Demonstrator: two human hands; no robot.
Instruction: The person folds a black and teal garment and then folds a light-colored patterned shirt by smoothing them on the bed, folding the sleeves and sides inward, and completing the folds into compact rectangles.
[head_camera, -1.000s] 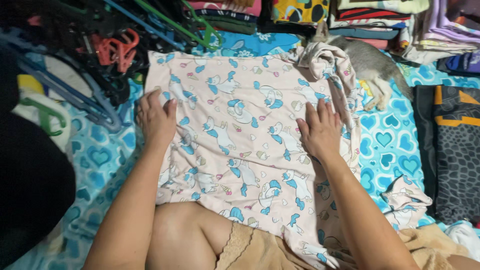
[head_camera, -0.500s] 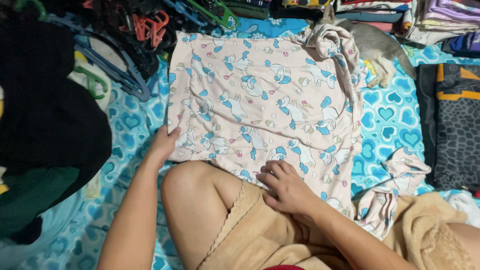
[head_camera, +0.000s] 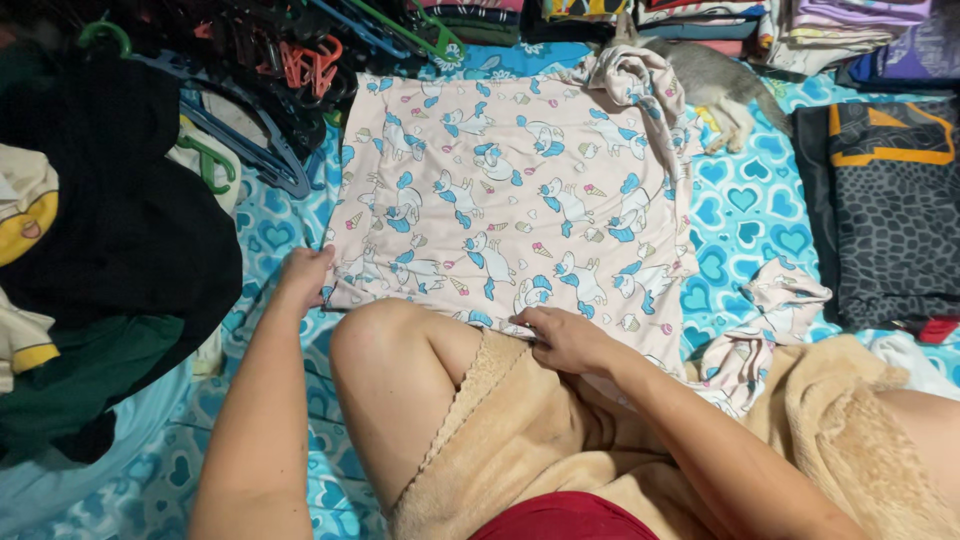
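Both hands have dropped from the cloth's (head_camera: 520, 190) middle to its near hem, left hand (head_camera: 303, 272) pinching the left corner, right hand (head_camera: 566, 338) curled on the edge at the knee (head_camera: 375, 335), so the cloth spreads away beyond the fingertips.

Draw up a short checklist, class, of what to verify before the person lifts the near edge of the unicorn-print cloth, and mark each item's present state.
1. Left hand grips the near left corner of the pink unicorn-print cloth: ok.
2. Right hand pinches the near edge: ok.
3. Cloth lies flat: not ok, bunched at its far right corner.
4. Grey cat off the cloth: cannot tell, it lies right against that corner.
5. Hangers off the cloth: ok, beside its left edge.
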